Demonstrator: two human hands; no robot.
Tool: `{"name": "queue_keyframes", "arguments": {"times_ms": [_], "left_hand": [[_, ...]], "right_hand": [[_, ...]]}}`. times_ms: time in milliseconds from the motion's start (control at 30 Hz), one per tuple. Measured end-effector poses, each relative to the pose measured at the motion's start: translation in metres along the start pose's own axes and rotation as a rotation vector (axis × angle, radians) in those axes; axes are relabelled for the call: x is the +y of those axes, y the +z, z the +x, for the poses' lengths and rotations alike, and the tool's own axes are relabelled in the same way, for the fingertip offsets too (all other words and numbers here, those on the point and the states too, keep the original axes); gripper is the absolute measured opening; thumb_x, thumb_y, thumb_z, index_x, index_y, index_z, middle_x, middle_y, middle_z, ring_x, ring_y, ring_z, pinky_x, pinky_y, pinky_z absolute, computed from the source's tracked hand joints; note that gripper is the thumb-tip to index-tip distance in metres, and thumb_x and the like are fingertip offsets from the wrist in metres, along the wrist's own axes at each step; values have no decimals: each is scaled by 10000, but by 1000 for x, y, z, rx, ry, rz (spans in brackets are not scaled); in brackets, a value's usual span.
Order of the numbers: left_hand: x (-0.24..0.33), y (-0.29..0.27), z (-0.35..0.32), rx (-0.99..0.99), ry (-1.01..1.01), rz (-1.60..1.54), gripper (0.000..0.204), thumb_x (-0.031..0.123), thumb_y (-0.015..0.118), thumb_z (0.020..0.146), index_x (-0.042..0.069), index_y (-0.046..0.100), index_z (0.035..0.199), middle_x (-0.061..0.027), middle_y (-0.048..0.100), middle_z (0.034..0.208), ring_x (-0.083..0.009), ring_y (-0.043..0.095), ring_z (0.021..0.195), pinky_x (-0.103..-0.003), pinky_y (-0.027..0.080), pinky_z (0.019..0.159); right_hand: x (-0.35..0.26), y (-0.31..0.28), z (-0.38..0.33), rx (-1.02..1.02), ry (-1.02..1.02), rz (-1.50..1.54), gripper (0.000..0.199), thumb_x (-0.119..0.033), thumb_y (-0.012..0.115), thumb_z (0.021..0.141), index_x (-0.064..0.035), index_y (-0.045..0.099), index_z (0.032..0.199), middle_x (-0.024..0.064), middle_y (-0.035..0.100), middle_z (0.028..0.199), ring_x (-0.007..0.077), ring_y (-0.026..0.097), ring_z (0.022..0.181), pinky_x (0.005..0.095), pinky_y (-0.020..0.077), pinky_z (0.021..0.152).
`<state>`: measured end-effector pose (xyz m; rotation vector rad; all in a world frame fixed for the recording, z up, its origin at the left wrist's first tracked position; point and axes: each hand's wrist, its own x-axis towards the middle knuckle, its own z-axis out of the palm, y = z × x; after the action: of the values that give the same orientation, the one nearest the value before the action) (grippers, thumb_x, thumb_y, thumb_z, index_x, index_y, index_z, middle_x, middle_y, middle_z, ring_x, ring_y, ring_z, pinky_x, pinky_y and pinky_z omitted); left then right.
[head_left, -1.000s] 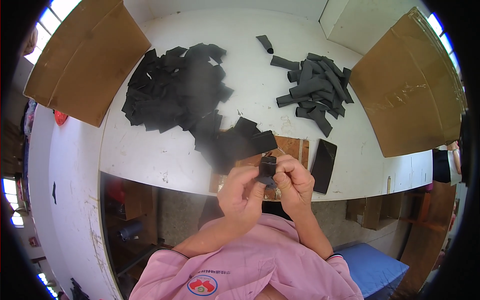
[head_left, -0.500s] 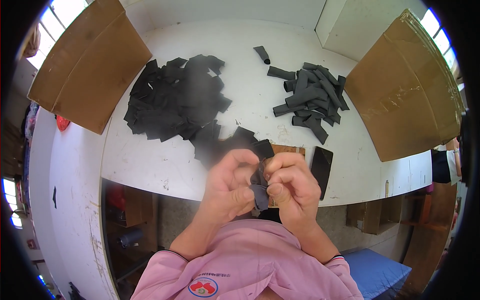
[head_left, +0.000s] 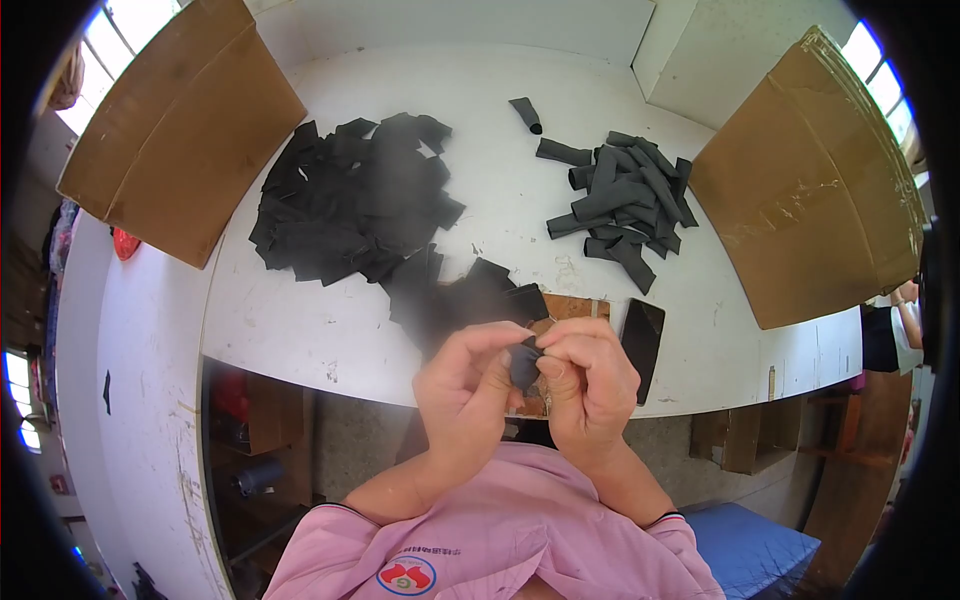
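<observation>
Black piece [head_left: 523,366] pinched btwn both hands, held just off the near edge of the table [head_left: 330,320], over the gap in front of the person's chest. L hand [head_left: 466,385] fingers curled shut on the piece's left side, thumb + forefinger tips meeting at its top. R hand [head_left: 590,380] clamped on its right side, fingertips touching L hand's. Piece mostly hidden by fingers, shape can't tell.

Rel. to table: brown board [head_left: 565,305] on near edge, right behind the hands. Phone [head_left: 641,335] dark, flat, just right of board, near edge. Flat black pieces [head_left: 350,200] big loose heap, centre-left, trailing toward the board. Rolled black pieces [head_left: 625,200] smaller pile centre-right, one stray roll [head_left: 526,115] farther back. Left box [head_left: 175,125] cardboard, at far-left corner. Right box [head_left: 810,190] cardboard, at right end. Pink shirt [head_left: 500,530] below hands, near side.
</observation>
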<state>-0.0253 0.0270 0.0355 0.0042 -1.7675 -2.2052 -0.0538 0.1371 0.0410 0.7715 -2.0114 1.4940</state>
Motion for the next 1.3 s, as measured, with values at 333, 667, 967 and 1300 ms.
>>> {"name": "queue_keyframes", "arguments": {"times_ms": [333, 667, 967, 1300], "left_hand": [[-9, -24, 39, -310, -674, -1312, 290, -15, 386, 832, -68, 400, 1117, -129, 560, 746, -23, 347, 326, -170, 296, 333], [-51, -36, 39, 103, -1059, -1278, 298, 32, 371, 835, -69, 468, 1099, -84, 567, 690, -47, 324, 317, -192, 289, 354], [-73, -47, 15, -212, -688, -721, 272, 86, 513, 821, 29, 500, 1087, -91, 580, 884, -101, 467, 511, -197, 373, 452], [-34, -22, 26, -129, 86, -74, 87, 21, 564, 793, -33, 559, 862, -129, 589, 916, -176, 526, 890, -292, 398, 814]], "right_hand": [[15, -7, 26, -272, 832, 549, 147, -127, 499, 847, -23, 498, 743, -23, 462, 624, 44, 406, 557, 184, 331, 495], [61, 9, -9, -293, 1009, 695, 162, -153, 506, 847, -36, 516, 736, -14, 471, 633, 54, 409, 532, 195, 342, 486], [81, 13, -32, -297, 1081, 873, 185, -184, 514, 847, -49, 504, 721, -24, 462, 629, 60, 420, 543, 195, 362, 504], [44, -1, 5, -235, 354, 11, 244, -251, 590, 768, -25, 505, 732, 47, 511, 642, 133, 493, 595, 243, 391, 512]]}}
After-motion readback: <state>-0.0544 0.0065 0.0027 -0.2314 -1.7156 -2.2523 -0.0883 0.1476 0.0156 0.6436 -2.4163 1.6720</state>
